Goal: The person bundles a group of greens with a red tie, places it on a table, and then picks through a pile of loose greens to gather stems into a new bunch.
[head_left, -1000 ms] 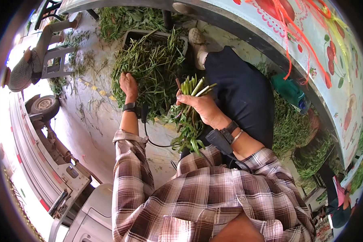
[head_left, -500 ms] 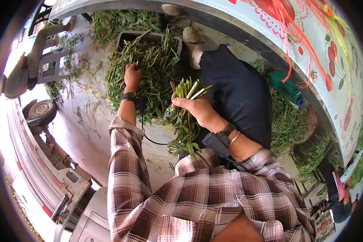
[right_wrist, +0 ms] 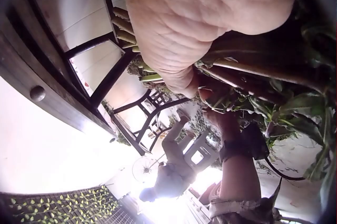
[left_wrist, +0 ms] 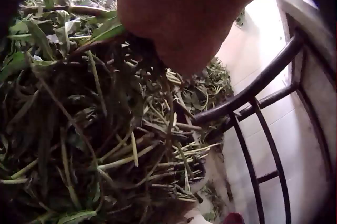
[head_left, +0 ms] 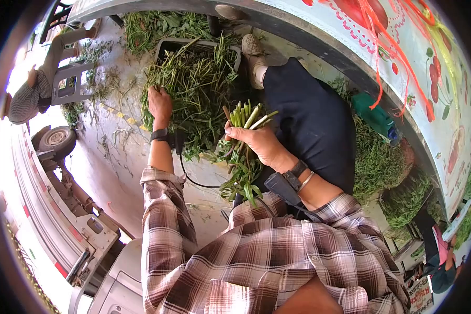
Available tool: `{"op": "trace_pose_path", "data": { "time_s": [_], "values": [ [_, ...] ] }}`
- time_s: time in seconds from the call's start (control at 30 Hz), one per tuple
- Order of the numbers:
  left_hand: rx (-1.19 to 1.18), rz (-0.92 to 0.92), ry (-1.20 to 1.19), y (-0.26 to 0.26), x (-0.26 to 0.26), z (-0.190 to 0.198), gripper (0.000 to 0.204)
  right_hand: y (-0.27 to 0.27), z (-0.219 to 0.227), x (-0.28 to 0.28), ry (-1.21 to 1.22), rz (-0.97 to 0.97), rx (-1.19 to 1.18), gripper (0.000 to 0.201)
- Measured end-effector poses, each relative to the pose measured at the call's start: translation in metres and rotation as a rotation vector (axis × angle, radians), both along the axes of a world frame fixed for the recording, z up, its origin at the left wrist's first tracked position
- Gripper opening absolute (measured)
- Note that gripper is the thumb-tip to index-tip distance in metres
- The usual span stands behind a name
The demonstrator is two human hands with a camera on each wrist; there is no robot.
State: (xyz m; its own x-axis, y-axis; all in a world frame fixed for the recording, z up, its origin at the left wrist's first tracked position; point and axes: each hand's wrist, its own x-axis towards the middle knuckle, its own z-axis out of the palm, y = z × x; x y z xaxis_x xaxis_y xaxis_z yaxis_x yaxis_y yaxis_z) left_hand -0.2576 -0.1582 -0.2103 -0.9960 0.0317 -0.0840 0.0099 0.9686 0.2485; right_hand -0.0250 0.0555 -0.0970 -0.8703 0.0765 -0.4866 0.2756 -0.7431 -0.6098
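Note:
A heap of green leafy stems (head_left: 199,83) fills a dark crate (head_left: 168,46) on the floor in front of me. My left hand (head_left: 159,104) lies on the heap's left side with its fingertips buried among the stems; the left wrist view shows only the palm (left_wrist: 195,18) over the greens (left_wrist: 105,129). My right hand (head_left: 256,141) grips a bunch of stems (head_left: 244,118) above my knee, cut ends up and leaves (head_left: 240,175) hanging down. The right wrist view shows the palm (right_wrist: 210,29) wrapped round those stems (right_wrist: 263,71).
My leg in dark trousers (head_left: 311,118) and shoe (head_left: 254,55) lie right of the crate. A table with a patterned cloth (head_left: 403,68) runs along the right, more greens (head_left: 377,162) and a green container (head_left: 374,116) under it. Another person (head_left: 36,86) sits far left near a wheel (head_left: 57,138).
My left hand has shifted slightly leftward over the heap of greens. The right hand still holds the bunch at the same height.

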Motion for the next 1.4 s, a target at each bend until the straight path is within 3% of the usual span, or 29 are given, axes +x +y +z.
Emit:
{"op": "trace_pose_path", "data": {
  "time_s": [0.2, 0.33, 0.43, 0.5, 0.57, 0.63, 0.67, 0.77, 0.8, 0.93, 1.1, 1.17, 1.23, 1.3, 1.33, 1.37, 1.4],
  "values": [
    [-0.132, 0.004, -0.187, -0.008, -0.031, -0.026, 0.034, 0.0, -0.001, 0.0, -0.003, -0.006, 0.017, 0.011],
    [-0.162, 0.0, -0.262, 0.005, -0.024, -0.014, 0.033, 0.001, 0.0, -0.001, -0.006, -0.02, -0.022, 0.009],
    [-0.043, -0.039, -0.103, -0.001, -0.021, -0.008, 0.032, -0.003, 0.002, -0.001, -0.004, -0.014, -0.027, 0.009],
    [0.226, -0.086, 0.0, -0.008, -0.017, -0.005, 0.03, -0.004, 0.0, -0.001, 0.005, -0.008, -0.027, 0.009],
    [0.21, -0.145, 0.069, -0.006, -0.011, 0.011, 0.023, -0.005, -0.001, -0.001, 0.017, -0.002, -0.033, 0.009],
    [0.523, -0.073, 0.011, -0.002, -0.001, 0.033, 0.018, -0.004, 0.0, 0.0, 0.006, 0.005, -0.026, 0.01],
    [0.504, -0.075, 0.095, -0.003, 0.003, 0.04, 0.016, -0.004, 0.001, 0.0, -0.008, 0.01, -0.018, 0.01],
    [0.558, -0.033, 0.211, -0.01, 0.007, 0.059, 0.019, -0.005, -0.003, 0.0, 0.001, -0.003, -0.013, 0.011],
    [0.671, -0.063, 0.268, -0.019, 0.002, 0.054, 0.025, -0.004, -0.003, 0.0, 0.002, 0.0, -0.015, 0.011],
    [0.736, -0.12, 0.39, -0.024, 0.01, 0.096, 0.019, -0.001, 0.0, 0.0, 0.018, 0.021, 0.022, 0.012],
    [0.686, -0.04, 0.531, -0.02, 0.026, 0.154, 0.015, -0.002, -0.001, 0.0, 0.016, 0.012, 0.02, 0.015],
    [0.784, -0.023, 0.528, -0.027, 0.024, 0.162, 0.015, -0.002, -0.001, -0.001, 0.033, -0.014, 0.025, 0.01],
    [0.725, -0.037, 0.556, -0.031, 0.022, 0.161, 0.016, -0.002, -0.001, -0.002, 0.03, -0.011, 0.024, 0.01],
    [0.317, -0.038, 0.328, -0.02, 0.026, 0.162, 0.016, -0.003, 0.0, -0.001, 0.027, -0.012, 0.023, 0.01],
    [0.394, -0.037, 0.175, -0.023, 0.025, 0.149, 0.016, -0.003, 0.0, -0.002, 0.022, -0.018, 0.019, 0.01],
    [0.288, -0.134, 0.101, -0.025, 0.028, 0.134, 0.015, -0.003, 0.0, -0.002, 0.015, -0.027, 0.015, 0.01],
    [0.449, -0.123, -0.094, -0.027, 0.031, 0.116, 0.014, -0.002, 0.0, -0.001, 0.012, -0.03, 0.016, 0.01]
  ]
}}
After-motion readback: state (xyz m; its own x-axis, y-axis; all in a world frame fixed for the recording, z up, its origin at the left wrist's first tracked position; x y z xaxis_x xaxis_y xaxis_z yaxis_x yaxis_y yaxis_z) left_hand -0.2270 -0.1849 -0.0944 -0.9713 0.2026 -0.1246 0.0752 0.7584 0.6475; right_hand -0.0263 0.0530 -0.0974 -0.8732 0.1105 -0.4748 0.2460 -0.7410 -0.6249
